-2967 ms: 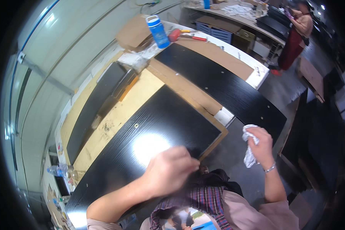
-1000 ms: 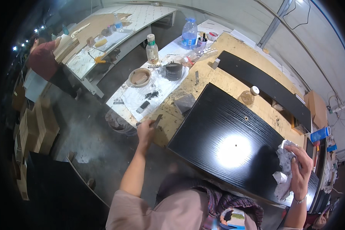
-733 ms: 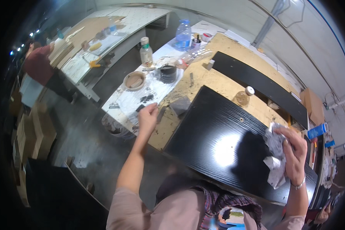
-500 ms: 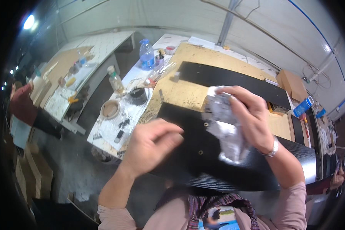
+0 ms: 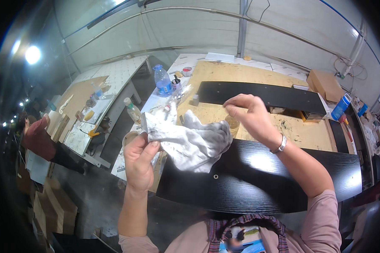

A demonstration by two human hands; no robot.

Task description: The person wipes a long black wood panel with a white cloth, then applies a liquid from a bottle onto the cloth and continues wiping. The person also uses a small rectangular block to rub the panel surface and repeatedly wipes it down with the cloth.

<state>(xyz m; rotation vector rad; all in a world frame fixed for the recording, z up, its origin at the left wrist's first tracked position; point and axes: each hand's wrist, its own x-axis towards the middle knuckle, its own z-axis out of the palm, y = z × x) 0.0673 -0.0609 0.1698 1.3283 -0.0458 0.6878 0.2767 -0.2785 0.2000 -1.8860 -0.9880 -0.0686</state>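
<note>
A white rag (image 5: 190,145) with dark smudges hangs loosely spread from my left hand (image 5: 139,162). The thumb and fingers of that hand pinch its left corner. My right hand (image 5: 251,118) is raised just beyond the rag's right end, apart from it. Its fingers are bent, with a gap to the thumb, and nothing shows in them. Under both hands lies a long black wood-grain panel (image 5: 274,181), with a small pale ring-like fitting (image 5: 215,176) on its top. The rag hides the panel's far left part.
Another black panel (image 5: 257,93) lies farther back on the tan work board (image 5: 283,130). A blue-tinted plastic jug (image 5: 161,80) and a clear bottle (image 5: 132,110) stand to the left. A blue bottle (image 5: 341,106) and a cardboard box (image 5: 324,85) are at right. Another person (image 5: 40,137) works far left.
The rag, bunched in my right hand before, has opened out and passed to my left hand, which now grips its corner. My right hand has moved up and left, away from the rag.
</note>
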